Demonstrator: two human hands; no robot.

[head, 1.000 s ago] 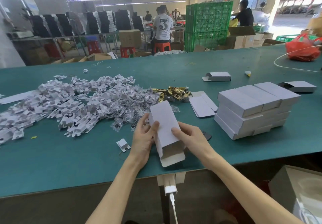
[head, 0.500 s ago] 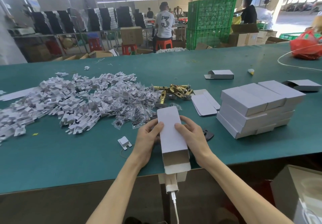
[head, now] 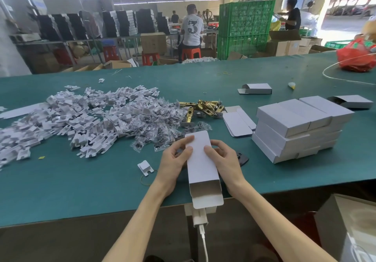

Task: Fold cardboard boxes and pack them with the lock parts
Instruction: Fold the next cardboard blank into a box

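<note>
White box [head: 200, 155], near end open, flap out

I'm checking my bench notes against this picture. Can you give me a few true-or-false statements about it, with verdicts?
1. The left hand and the right hand both hold the white box. True.
2. The end of the white box nearest the person is closed. False: it is open, with its flap unfolded.
3. The stack of closed boxes stands to the right of the hands. True.
4. The brass lock parts lie on top of the stack. False: they lie on the green table, beyond the held box.
5. The red bag sits at the table's far left. False: it is at the far right.
</note>
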